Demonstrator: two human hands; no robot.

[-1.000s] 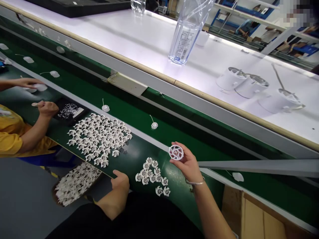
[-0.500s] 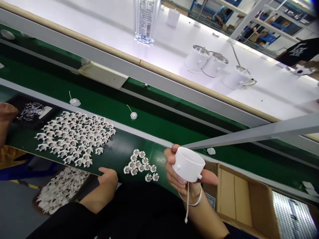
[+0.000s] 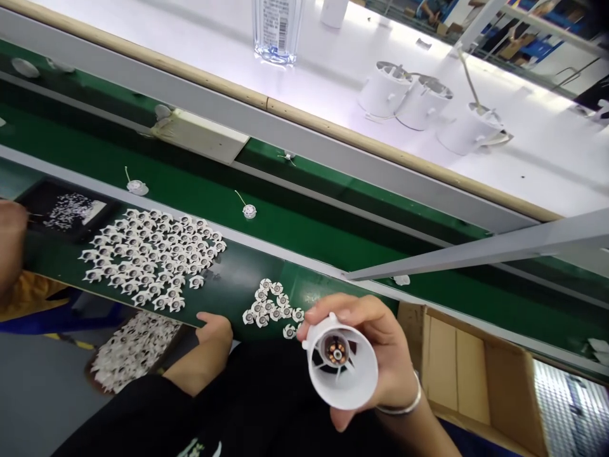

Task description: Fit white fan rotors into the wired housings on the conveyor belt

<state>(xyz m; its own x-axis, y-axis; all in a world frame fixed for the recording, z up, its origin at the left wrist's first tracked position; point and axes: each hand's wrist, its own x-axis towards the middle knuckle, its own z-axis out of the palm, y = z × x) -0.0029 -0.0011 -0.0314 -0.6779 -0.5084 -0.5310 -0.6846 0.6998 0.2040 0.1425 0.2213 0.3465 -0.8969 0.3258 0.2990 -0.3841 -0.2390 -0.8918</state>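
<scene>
My right hand (image 3: 375,343) is wrapped round a white plastic fan housing (image 3: 356,381). Its open end faces me, showing spokes and a small motor core with copper coils inside. My left hand (image 3: 215,333) rests at the bench edge with a finger stretched out, holding nothing visible; its other fingers are partly hidden. Between the hands lies a small group of white fan impellers (image 3: 275,310). A larger spread of impellers (image 3: 152,254) covers the bench beyond my left hand.
Behind the bench runs a green conveyor (image 3: 190,197) carrying small motor parts with wires (image 3: 249,211). A grey post (image 3: 476,254) slants across on the right, above a cardboard box (image 3: 509,387). White housings (image 3: 385,92) and a clear bottle (image 3: 276,32) stand on the shelf. Another person's hand (image 3: 12,241) is at left.
My right hand has turned the housing so that its open end faces me, exposing the coils, and brought it slightly lower. The left hand stays at the bench edge.
</scene>
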